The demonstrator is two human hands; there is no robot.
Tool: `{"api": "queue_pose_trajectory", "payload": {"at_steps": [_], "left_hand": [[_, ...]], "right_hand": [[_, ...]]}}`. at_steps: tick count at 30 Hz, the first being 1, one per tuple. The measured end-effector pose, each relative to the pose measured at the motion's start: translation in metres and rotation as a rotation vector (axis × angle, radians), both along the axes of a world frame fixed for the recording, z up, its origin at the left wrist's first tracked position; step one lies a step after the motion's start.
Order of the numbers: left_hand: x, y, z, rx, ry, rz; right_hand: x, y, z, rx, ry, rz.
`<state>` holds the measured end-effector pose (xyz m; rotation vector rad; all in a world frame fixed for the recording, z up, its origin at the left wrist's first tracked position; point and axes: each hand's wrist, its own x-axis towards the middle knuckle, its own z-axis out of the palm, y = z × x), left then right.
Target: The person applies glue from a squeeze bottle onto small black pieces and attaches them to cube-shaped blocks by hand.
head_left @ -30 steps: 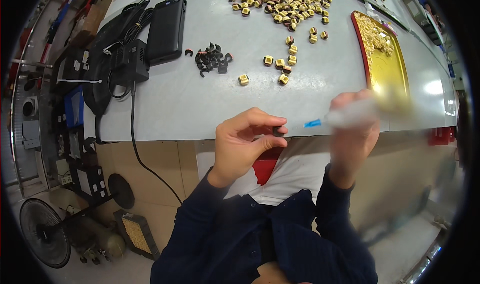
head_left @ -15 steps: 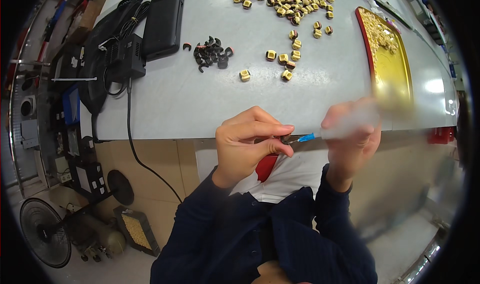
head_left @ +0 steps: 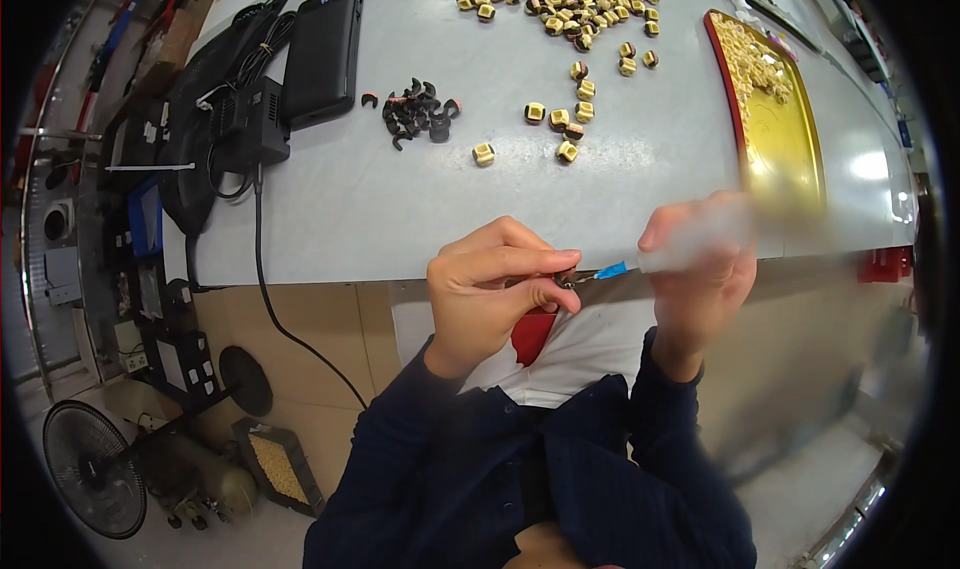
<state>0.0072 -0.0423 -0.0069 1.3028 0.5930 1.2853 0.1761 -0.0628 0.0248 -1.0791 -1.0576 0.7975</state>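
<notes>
My left hand (head_left: 480, 284) pinches a small dark curved piece (head_left: 566, 278) between thumb and fingertips, just off the table's near edge. Its shape is mostly hidden by the fingers. In my right hand (head_left: 705, 294) is a translucent squeeze bottle (head_left: 695, 239), blurred, fingers closed round it. A blue needle tip (head_left: 610, 270) on the bottle points left, its thin metal end at the dark piece; whether they touch I cannot tell. Beyond the hands, several cream-and-dark small blocks (head_left: 535, 114) lie scattered, and a pile of black curved pieces (head_left: 410, 114) sits to their left.
A large heap of cream-and-dark blocks (head_left: 575, 4) covers the table's far middle. At right stands a gold tray (head_left: 785, 159) with a red rim, holding pale small parts. A black power bank (head_left: 322, 59), an adapter (head_left: 250, 119) and cables occupy the left. A fan (head_left: 92, 467) stands on the floor.
My left hand has shifted very slightly left with the dark piece, and the needle tip stays at it. The whole table view has drifted a little left. Both grips are unchanged.
</notes>
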Motion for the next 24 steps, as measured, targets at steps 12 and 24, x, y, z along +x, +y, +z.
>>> {"api": "queue_pose_trajectory", "payload": {"at_steps": [12, 24], "left_hand": [[0.001, 0.001, 0.001, -0.024, 0.014, 0.011], [0.001, -0.003, 0.002, -0.183, -0.027, 0.084]], "right_hand": [[-0.006, 0.007, 0.0, 0.05, -0.017, -0.003], [0.033, 0.011, -0.004, 0.156, 0.091, 0.029]]}}
